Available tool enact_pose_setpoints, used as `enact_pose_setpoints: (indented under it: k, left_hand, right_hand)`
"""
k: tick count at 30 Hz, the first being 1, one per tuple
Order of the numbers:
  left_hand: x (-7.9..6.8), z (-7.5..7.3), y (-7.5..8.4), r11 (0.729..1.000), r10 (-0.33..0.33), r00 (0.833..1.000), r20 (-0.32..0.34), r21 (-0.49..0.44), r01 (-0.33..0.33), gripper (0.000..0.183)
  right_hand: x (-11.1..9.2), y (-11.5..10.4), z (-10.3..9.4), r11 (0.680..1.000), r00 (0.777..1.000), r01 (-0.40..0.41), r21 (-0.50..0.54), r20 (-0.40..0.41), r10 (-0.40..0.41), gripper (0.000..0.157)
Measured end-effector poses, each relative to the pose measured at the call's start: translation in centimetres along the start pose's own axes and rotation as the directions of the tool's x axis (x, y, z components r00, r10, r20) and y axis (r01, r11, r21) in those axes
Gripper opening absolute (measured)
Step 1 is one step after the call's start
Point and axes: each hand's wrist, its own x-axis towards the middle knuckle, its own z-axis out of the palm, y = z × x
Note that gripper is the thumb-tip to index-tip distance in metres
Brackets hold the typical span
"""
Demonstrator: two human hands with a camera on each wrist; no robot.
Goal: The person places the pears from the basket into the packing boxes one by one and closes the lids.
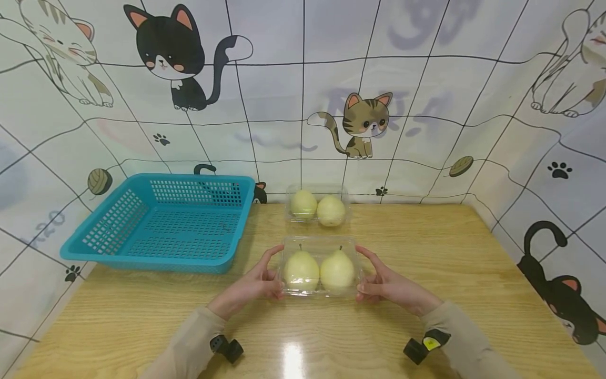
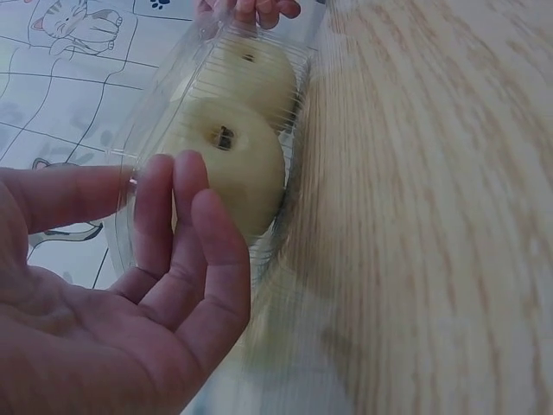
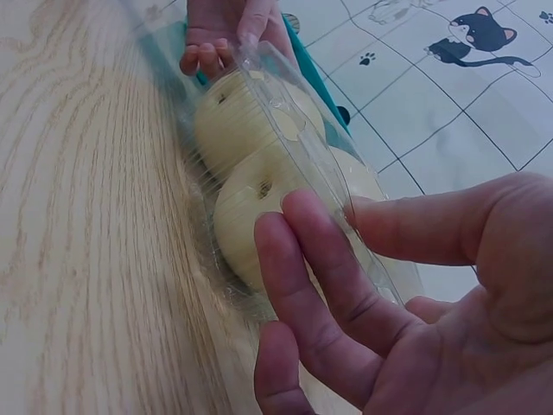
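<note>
A clear plastic clamshell box (image 1: 318, 241) with two pale yellow pears stands near the middle of the table, its lid over the fruit. The stems of the left pear (image 1: 301, 270) and right pear (image 1: 337, 270) point away from me. My left hand (image 1: 260, 281) grips the box's left end, and my right hand (image 1: 381, 281) grips its right end. In the left wrist view, thumb and bent fingers (image 2: 192, 233) pinch the plastic rim. From the right wrist, the thumb (image 3: 423, 226) meets the rim opposite the bent fingers.
Behind this box, against the wall sheet, stands a second clear box (image 1: 310, 216) with two more pears. At the left back lies a blue-green perforated plastic basket (image 1: 156, 258). The wooden table (image 1: 426, 252) meets a cat-printed sheet (image 1: 279, 95) at the back and sides.
</note>
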Motion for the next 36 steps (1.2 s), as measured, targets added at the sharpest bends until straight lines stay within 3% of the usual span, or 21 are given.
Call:
enact_pose_setpoints:
  k: [28, 36]
  left_hand:
    - [2.3, -0.8, 0.6, 0.999, 0.01, 0.998, -0.067, 0.05, -0.006, 0.076]
    - [2.3, -0.9, 0.4, 0.994, 0.056, 0.995, -0.079, 0.094, -0.048, 0.073]
  right_hand:
    - [1.6, 0.4, -0.2, 0.994, 0.979, 0.097, -0.056, -0.172, -0.105, 0.079]
    - [2.0, 0.7, -0.3, 0.992, 0.976, 0.109, -0.063, -0.184, -0.118, 0.078]
